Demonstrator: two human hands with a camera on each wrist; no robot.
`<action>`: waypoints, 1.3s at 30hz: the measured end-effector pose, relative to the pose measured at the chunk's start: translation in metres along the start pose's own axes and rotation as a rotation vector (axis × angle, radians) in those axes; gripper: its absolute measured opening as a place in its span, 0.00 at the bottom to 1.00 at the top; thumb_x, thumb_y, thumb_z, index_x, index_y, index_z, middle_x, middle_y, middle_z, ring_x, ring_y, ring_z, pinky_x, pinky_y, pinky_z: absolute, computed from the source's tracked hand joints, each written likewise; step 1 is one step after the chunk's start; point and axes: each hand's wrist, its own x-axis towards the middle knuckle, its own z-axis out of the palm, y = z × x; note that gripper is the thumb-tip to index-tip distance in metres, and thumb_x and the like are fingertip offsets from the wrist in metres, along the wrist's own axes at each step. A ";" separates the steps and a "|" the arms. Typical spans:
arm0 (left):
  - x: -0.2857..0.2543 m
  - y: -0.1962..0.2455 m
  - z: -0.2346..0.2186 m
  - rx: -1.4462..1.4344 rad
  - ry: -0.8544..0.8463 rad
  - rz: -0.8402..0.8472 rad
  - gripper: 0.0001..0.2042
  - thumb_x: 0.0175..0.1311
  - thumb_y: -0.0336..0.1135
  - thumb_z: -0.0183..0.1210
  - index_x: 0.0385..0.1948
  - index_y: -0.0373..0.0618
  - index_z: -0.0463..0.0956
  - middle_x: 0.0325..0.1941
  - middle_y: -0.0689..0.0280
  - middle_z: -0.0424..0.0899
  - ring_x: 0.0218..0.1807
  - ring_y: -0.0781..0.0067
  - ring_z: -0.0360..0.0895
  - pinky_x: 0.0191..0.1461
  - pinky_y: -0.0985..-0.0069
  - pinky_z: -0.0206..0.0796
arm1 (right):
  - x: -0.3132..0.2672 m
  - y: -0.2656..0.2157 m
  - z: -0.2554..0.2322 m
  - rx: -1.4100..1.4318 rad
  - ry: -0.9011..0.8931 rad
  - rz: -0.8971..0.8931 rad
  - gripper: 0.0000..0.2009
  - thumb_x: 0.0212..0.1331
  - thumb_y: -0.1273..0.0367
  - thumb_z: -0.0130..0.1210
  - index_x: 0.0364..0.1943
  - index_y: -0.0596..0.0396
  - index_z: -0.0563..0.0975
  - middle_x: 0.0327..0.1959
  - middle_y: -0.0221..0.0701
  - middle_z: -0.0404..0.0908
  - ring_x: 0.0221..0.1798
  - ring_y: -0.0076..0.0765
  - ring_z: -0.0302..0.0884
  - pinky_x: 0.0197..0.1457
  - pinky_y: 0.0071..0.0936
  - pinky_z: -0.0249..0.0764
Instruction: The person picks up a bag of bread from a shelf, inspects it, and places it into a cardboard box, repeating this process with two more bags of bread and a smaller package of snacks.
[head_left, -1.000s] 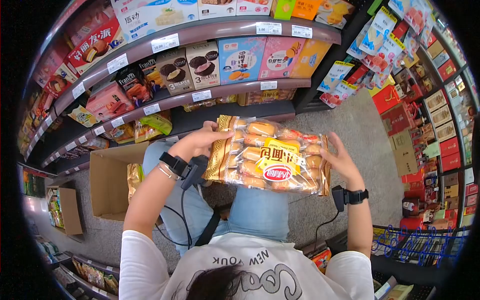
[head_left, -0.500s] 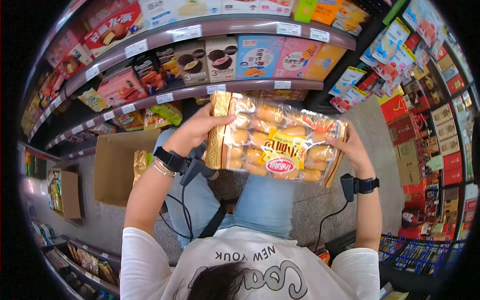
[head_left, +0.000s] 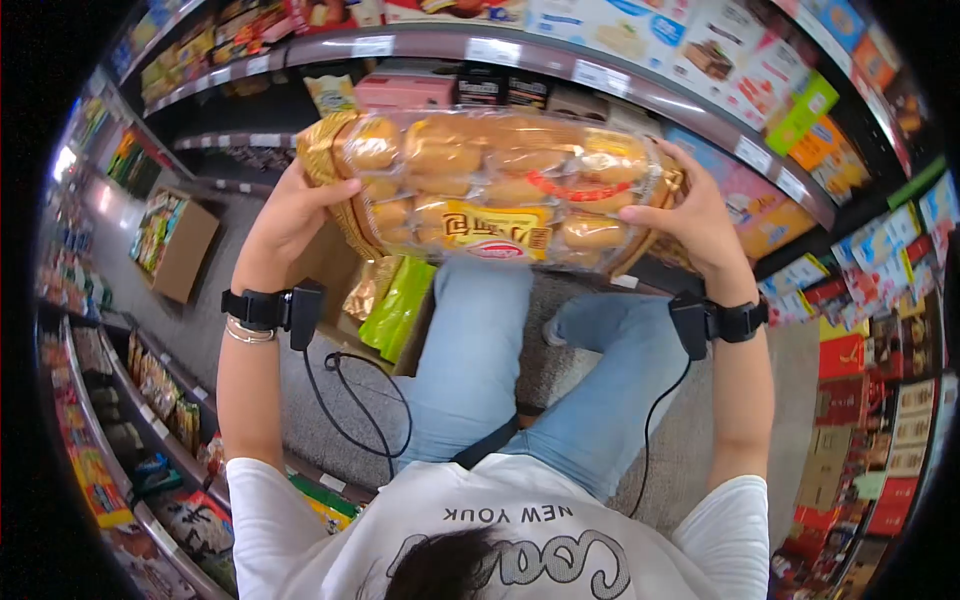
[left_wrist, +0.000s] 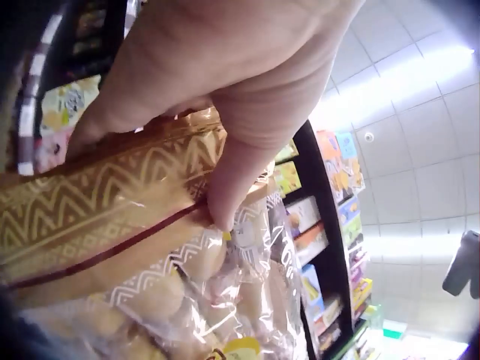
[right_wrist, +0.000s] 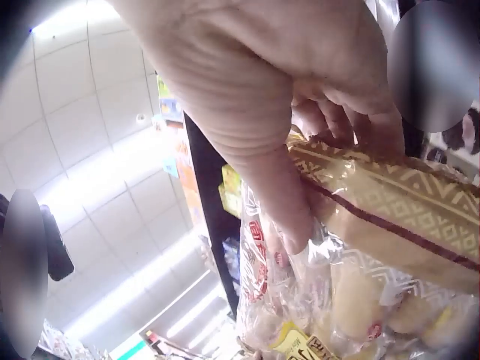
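A clear bag of small bread rolls [head_left: 500, 180] with gold patterned ends and a yellow label is held up between both hands in the head view. My left hand [head_left: 285, 215] grips its left end, thumb over the front and fingers behind. At the other end my right hand [head_left: 695, 215] pinches the edge, its thumb pressed on the clear film. Up close in the left wrist view, the thumb [left_wrist: 240, 176] lies on the gold band [left_wrist: 112, 202]. In the right wrist view the fingers [right_wrist: 337, 120] curl behind the bag's gold band [right_wrist: 397, 217].
Behind the bag run shelves [head_left: 430, 42] of boxed snacks with price tags. An open carton [head_left: 410, 340] with gold and green packets [head_left: 395, 315] stands beside the left leg. Another carton [head_left: 172, 245] sits on the floor farther left. Hanging packets [head_left: 890, 240] are at right.
Both hands have raised the bag of rolls, moving it up and toward the shelves. The head view has turned, bringing the cartons and leg nearer the middle.
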 end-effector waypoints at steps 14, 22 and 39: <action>-0.065 -0.145 -0.201 -0.243 0.580 -0.463 0.23 0.52 0.16 0.49 0.53 0.39 0.64 0.51 0.58 0.73 0.50 0.63 0.74 0.55 0.63 0.70 | 0.131 -0.008 0.251 -0.228 -0.275 -0.762 0.23 0.37 0.80 0.57 0.44 0.55 0.70 0.42 0.41 0.74 0.48 0.50 0.71 0.50 0.35 0.69; -0.046 -0.159 -0.184 -0.295 0.740 -0.665 0.21 0.63 0.37 0.48 0.57 0.41 0.61 0.64 0.53 0.56 0.60 0.53 0.62 0.61 0.51 0.59 | 0.131 0.045 0.345 -0.532 -0.534 -0.915 0.19 0.43 0.80 0.49 0.43 0.50 0.72 0.40 0.31 0.73 0.49 0.41 0.69 0.53 0.38 0.65; -0.023 -0.215 -0.208 -0.130 0.464 -0.916 0.20 0.69 0.50 0.36 0.51 0.47 0.67 0.51 0.63 0.73 0.54 0.58 0.68 0.46 0.40 0.65 | 0.096 0.137 0.444 -0.543 -0.704 -0.672 0.17 0.51 0.78 0.47 0.45 0.45 0.71 0.47 0.27 0.73 0.58 0.34 0.65 0.59 0.67 0.49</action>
